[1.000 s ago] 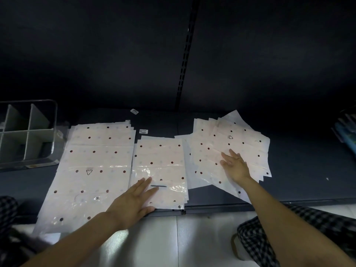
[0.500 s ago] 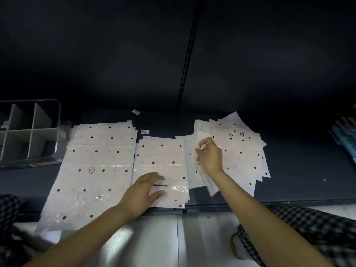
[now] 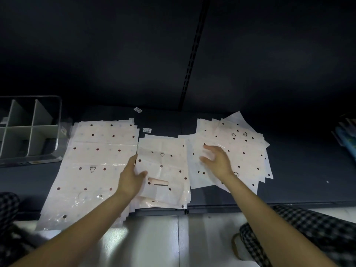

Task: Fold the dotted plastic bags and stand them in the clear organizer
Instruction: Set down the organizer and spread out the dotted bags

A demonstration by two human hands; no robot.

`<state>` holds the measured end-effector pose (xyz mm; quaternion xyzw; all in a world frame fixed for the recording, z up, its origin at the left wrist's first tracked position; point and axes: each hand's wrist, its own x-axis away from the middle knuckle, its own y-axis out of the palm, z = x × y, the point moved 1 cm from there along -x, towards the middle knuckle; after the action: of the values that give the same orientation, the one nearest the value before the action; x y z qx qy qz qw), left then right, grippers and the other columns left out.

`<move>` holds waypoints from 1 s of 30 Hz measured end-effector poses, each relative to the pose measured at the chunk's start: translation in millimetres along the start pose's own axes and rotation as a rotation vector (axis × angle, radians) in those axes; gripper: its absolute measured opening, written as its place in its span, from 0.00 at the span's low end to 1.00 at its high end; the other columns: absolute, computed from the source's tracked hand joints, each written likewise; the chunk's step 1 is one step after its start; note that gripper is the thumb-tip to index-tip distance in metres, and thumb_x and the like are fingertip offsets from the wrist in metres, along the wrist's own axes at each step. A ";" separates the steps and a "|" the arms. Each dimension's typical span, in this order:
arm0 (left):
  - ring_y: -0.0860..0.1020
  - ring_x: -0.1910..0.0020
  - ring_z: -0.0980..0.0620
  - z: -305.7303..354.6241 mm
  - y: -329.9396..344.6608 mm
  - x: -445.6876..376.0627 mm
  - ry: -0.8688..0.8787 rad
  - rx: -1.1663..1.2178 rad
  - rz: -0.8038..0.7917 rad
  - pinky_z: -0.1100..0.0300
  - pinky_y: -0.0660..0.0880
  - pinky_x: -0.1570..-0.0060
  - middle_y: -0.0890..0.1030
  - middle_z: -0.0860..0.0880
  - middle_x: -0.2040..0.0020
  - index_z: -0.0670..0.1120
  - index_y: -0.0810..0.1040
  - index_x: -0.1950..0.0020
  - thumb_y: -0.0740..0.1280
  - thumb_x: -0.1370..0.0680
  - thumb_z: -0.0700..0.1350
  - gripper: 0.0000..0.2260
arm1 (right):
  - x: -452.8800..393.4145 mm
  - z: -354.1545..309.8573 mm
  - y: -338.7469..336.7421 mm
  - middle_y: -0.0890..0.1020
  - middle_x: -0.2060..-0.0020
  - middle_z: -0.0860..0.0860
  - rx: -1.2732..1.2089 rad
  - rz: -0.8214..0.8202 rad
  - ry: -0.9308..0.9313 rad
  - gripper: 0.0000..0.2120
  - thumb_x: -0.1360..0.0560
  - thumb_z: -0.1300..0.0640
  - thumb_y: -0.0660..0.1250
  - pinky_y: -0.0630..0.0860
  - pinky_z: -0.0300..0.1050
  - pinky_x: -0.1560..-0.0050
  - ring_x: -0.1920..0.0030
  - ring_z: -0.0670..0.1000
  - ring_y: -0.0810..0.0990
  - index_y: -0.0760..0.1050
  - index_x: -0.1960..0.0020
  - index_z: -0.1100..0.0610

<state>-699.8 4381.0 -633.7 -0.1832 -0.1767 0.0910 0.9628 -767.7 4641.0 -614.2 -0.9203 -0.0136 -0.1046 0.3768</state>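
Three groups of white dotted plastic bags lie on the dark shelf: a large flat stack (image 3: 96,162) at left, a smaller stack (image 3: 163,170) in the middle, and a fanned pile (image 3: 244,151) at right. The top middle bag lies open, with a triangle mark and a handle slot. My left hand (image 3: 131,178) rests at that bag's left edge, thumb on top and fingers straight. My right hand (image 3: 215,162) is blurred, with fingers spread and nothing in it, over the left part of the fanned pile. The clear organizer (image 3: 55,139) with grey dividers stands at far left.
Two small labels (image 3: 137,109) (image 3: 146,130) lie on the shelf behind the bags. Colourful items (image 3: 346,135) sit at the far right edge. The shelf's front lip (image 3: 250,206) runs above a pale tiled floor, where my checked trouser legs (image 3: 317,234) show.
My right hand picked a bag off the fanned pile, and one now lies on the middle stack. That hand has let go and drawn back right; my left hand shifted to the bag's left edge.
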 end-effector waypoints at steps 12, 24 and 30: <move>0.66 0.32 0.44 -6.1 9.9 6.5 0.073 -0.204 -0.039 0.56 0.63 0.36 0.64 0.42 0.30 0.47 0.58 0.25 0.65 0.22 0.41 0.27 | 1.9 72.4 -25.1 0.77 0.60 0.57 0.368 0.278 0.165 0.14 0.20 0.57 0.60 0.63 0.42 0.67 0.56 0.59 0.75 0.74 0.62 0.61; 0.73 0.39 0.55 25.7 15.5 29.3 0.060 0.101 -0.408 0.59 0.72 0.41 0.68 0.55 0.33 0.56 0.61 0.27 0.70 0.29 0.54 0.33 | 14.8 -64.6 31.0 0.77 0.70 0.55 -0.534 -0.018 0.217 0.17 0.22 0.60 0.64 0.79 0.52 0.57 0.71 0.52 0.78 0.66 0.68 0.58; 0.76 0.51 0.53 31.9 -1.4 13.3 0.103 0.084 -0.154 0.63 0.72 0.52 0.79 0.51 0.46 0.47 0.70 0.33 0.68 0.24 0.38 0.21 | 33.7 -93.6 53.3 0.83 0.53 0.48 -0.591 -0.524 0.019 0.10 0.21 0.52 0.62 0.77 0.37 0.47 0.49 0.44 0.81 0.78 0.48 0.57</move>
<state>-699.3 4393.1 -601.3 -0.1330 -0.1367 0.0144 0.9815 -746.2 4535.9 -579.2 -0.9534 -0.2140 -0.2050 0.0564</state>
